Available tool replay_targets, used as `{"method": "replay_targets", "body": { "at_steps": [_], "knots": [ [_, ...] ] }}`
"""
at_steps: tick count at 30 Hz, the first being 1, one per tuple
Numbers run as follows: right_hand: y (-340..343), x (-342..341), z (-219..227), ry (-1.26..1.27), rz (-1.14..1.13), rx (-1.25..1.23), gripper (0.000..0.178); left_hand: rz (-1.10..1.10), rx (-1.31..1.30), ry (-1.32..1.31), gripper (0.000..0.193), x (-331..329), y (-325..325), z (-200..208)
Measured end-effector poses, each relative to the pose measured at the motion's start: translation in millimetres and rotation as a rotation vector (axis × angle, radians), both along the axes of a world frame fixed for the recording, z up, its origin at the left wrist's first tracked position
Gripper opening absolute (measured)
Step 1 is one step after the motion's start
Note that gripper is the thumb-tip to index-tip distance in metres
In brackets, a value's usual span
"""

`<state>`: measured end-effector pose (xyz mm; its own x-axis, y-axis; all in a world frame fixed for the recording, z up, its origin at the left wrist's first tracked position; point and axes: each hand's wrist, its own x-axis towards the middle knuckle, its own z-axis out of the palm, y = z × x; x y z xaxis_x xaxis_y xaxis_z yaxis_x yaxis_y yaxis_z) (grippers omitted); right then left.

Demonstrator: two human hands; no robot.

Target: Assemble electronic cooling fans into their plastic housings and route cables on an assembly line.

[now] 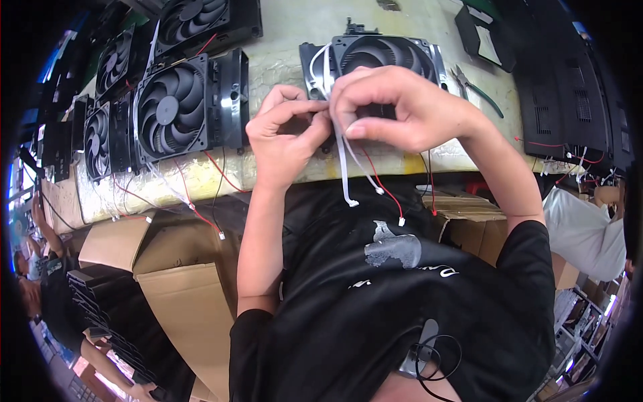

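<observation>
Four fans [167,110] stand left of the work fan [382,53], well apart from it; a strip of pale bench [278,50] shows between, giving the left side of the work fan some room. Bench's near edge runs just below the work fan, with red leads [385,187] hanging over it. Cartons [181,288] sit lower, left and right of the work fan, below that edge.

Left hand [284,130]: at lower left of the work fan, forearm rising steeply, wrist nearly straight, fingers curled, thumb and index tips pinched together beside the white cables. Cannot tell what lies between those tips.

White cables [343,164]: from the left side of the work fan, down between the hands, connector ends dangling past the near edge.

Right hand [408,110]: in front of the work fan, partly covering its blades; elbow out to the right, forearm angled in, back of hand up, thumb and index bent round and closed on the white cables.

Pliers [463,80] lie right of the work fan, near it; farther right, a black box [483,37], then dark panels [562,94] bounding that side.
</observation>
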<state>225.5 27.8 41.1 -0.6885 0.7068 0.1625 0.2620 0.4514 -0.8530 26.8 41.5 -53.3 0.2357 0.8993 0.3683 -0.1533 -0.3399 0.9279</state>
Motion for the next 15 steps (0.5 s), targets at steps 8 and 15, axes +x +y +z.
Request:
{"method": "replay_targets", "body": {
  "at_steps": [8,15],
  "knots": [
    [-48,104,-28,-0.211,-1.139,0.092,0.039,0.083,0.267,0.154,0.029,-3,-11,10],
    [-103,125,-86,-1.101,-1.153,0.399,0.047,0.135,0.468,0.159,0.019,3,-7,3]
  ]
}}
